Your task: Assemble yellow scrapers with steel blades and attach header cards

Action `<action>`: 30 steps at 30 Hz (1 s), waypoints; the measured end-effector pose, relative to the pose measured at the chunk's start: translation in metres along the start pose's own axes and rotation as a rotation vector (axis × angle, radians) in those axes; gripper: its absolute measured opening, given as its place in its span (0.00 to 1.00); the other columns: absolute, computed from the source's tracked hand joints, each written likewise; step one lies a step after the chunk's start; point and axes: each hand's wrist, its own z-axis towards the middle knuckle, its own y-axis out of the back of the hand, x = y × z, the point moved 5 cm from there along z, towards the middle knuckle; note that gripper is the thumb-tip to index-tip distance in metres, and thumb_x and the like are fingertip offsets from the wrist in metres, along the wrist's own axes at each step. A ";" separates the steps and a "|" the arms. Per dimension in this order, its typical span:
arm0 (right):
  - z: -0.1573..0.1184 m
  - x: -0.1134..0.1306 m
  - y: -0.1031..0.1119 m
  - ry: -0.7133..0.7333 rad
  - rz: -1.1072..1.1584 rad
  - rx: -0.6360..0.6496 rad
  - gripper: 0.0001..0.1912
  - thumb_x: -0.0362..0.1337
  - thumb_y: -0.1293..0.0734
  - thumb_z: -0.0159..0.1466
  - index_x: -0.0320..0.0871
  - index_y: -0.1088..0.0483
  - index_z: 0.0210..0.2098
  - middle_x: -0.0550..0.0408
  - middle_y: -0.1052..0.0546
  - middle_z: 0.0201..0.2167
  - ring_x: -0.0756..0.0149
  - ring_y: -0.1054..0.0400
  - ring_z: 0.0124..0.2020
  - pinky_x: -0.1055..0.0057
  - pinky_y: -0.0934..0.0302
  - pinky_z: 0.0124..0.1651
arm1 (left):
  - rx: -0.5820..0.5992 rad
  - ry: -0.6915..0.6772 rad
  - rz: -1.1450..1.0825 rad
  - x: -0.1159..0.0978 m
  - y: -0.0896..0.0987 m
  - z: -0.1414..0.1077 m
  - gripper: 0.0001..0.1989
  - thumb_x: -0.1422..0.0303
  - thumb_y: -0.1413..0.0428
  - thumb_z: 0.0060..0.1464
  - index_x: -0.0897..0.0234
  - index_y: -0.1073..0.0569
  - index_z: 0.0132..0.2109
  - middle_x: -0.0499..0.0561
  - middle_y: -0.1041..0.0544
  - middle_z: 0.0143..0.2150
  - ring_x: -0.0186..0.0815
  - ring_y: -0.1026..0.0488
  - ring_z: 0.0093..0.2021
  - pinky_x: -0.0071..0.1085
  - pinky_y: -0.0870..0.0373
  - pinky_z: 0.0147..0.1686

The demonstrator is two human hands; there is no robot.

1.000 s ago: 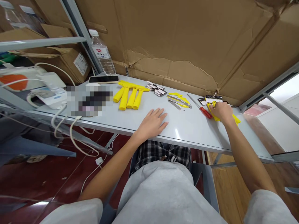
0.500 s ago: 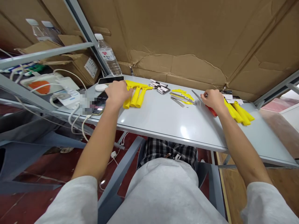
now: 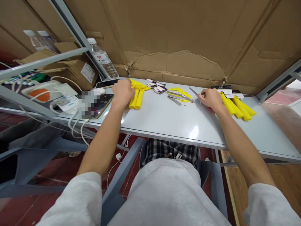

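At the left of the table my left hand (image 3: 123, 93) is closed over a row of yellow T-shaped handles (image 3: 136, 98). Its fingers appear wrapped round the leftmost one, which the hand mostly hides. Toward the right, my right hand (image 3: 210, 98) pinches the near end of a thin grey metal strip (image 3: 193, 92). Under that palm a bit of a red object (image 3: 211, 109) shows; the rest is covered. Between the hands lie flat metal blades (image 3: 180, 96) mixed with small yellow pieces (image 3: 176, 89), and a pile of black-and-white folded cards (image 3: 156, 85).
More yellow handles (image 3: 237, 108) with card tags lie right of my right hand. A phone (image 3: 104, 105), white cables and a power strip (image 3: 39, 89) crowd the left end. A water bottle (image 3: 103, 59) stands against the shelf post; a cardboard sheet (image 3: 174, 34) backs the table.
My left hand has come slightly right over the yellow handles, and the leftmost handle has gone from plain view. My right hand keeps its place by the metal strip. The view has shifted a little.
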 end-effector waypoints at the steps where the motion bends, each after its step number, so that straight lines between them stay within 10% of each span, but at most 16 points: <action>1: 0.000 -0.001 0.000 -0.001 0.008 -0.008 0.18 0.48 0.33 0.69 0.43 0.16 0.44 0.37 0.16 0.41 0.43 0.24 0.46 0.52 0.32 0.49 | -0.035 -0.024 -0.031 -0.009 0.010 -0.003 0.26 0.68 0.37 0.65 0.72 0.26 0.67 0.66 0.21 0.59 0.57 0.26 0.61 0.55 0.30 0.59; 7: -0.003 0.007 0.000 0.083 0.140 -0.038 0.15 0.45 0.32 0.68 0.43 0.17 0.40 0.44 0.16 0.34 0.50 0.24 0.40 0.58 0.34 0.47 | 0.032 -0.279 -0.566 -0.086 0.040 -0.028 0.47 0.71 0.30 0.59 0.57 0.44 0.79 0.53 0.18 0.48 0.48 0.24 0.58 0.48 0.31 0.63; 14: -0.023 0.050 -0.010 0.266 0.678 0.046 0.20 0.51 0.31 0.70 0.42 0.20 0.50 0.52 0.18 0.34 0.65 0.28 0.29 0.66 0.33 0.39 | 0.689 -0.114 -1.074 -0.147 -0.033 -0.077 0.58 0.76 0.28 0.50 0.58 0.49 0.80 0.47 0.21 0.37 0.43 0.17 0.41 0.38 0.20 0.42; 21: -0.033 0.071 -0.031 0.059 1.304 0.408 0.28 0.61 0.24 0.63 0.42 0.23 0.44 0.46 0.17 0.40 0.69 0.28 0.24 0.72 0.38 0.19 | 0.869 -0.094 -1.130 -0.163 -0.063 -0.111 0.41 0.72 0.26 0.53 0.67 0.35 0.69 0.51 0.19 0.34 0.40 0.19 0.30 0.40 0.19 0.37; 26: -0.033 0.066 -0.040 -0.025 1.353 0.452 0.23 0.49 0.16 0.57 0.40 0.21 0.42 0.49 0.18 0.31 0.69 0.29 0.24 0.73 0.35 0.20 | 0.755 -0.238 -0.874 -0.157 -0.061 -0.101 0.33 0.56 0.30 0.60 0.67 0.28 0.65 0.54 0.19 0.32 0.44 0.20 0.29 0.40 0.22 0.35; 30: -0.033 0.064 -0.047 -0.047 1.391 0.473 0.21 0.44 0.16 0.57 0.39 0.20 0.43 0.49 0.18 0.31 0.69 0.28 0.24 0.73 0.33 0.21 | 0.235 -0.389 -0.518 -0.119 -0.034 -0.073 0.24 0.53 0.38 0.65 0.64 0.22 0.60 0.59 0.17 0.41 0.53 0.19 0.47 0.48 0.27 0.55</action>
